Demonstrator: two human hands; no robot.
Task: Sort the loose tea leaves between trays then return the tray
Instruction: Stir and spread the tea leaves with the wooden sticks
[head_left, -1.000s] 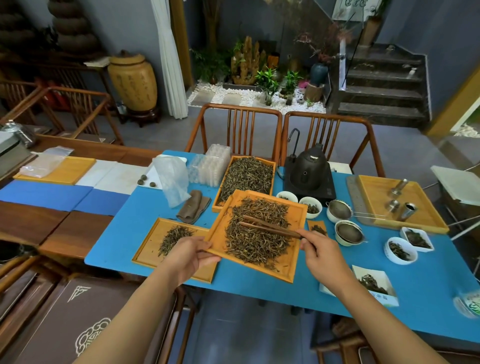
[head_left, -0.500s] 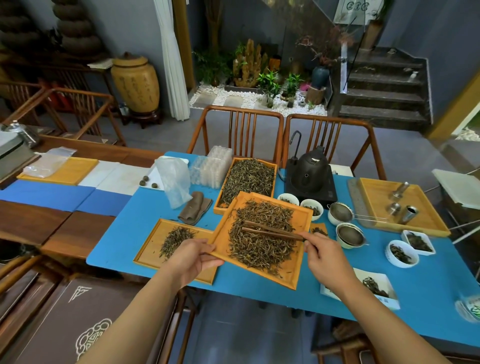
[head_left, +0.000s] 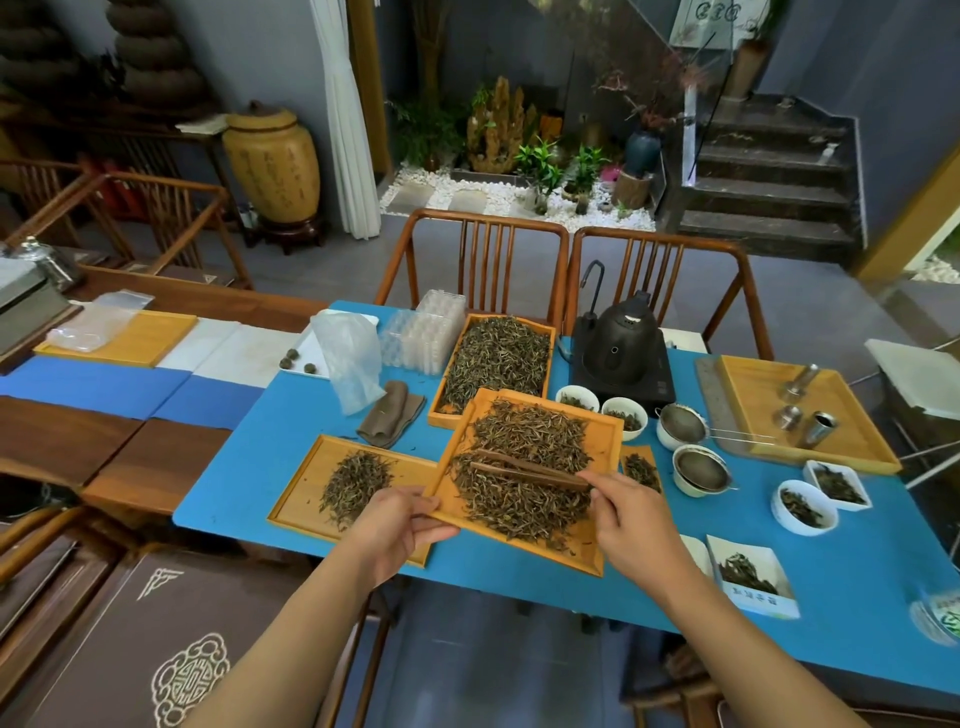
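Note:
A wooden tray (head_left: 605, 431) heaped with loose tea leaves is lifted and tilted above the blue table. My left hand (head_left: 402, 522) grips its near left edge. My right hand (head_left: 631, 525) holds wooden tongs (head_left: 524, 467), which lie across the leaf heap. To the left, a second tray (head_left: 301, 499) rests flat with a small pile of leaves (head_left: 356, 480); the lifted tray overlaps its right end. Behind, a third tray (head_left: 439, 415) is full of leaves.
A black kettle (head_left: 621, 345) on its base stands at the back. White cups, strainers (head_left: 698, 467) and small dishes of tea crowd the right, beside a tray of metal tools (head_left: 878, 447). A plastic bag (head_left: 348, 358), folded cloth (head_left: 389, 413) and two chairs are behind.
The lifted tray has moved a little away from me and up, its left edge staying over the flat tray. The tongs stay on the heap, with both hands keeping their hold.

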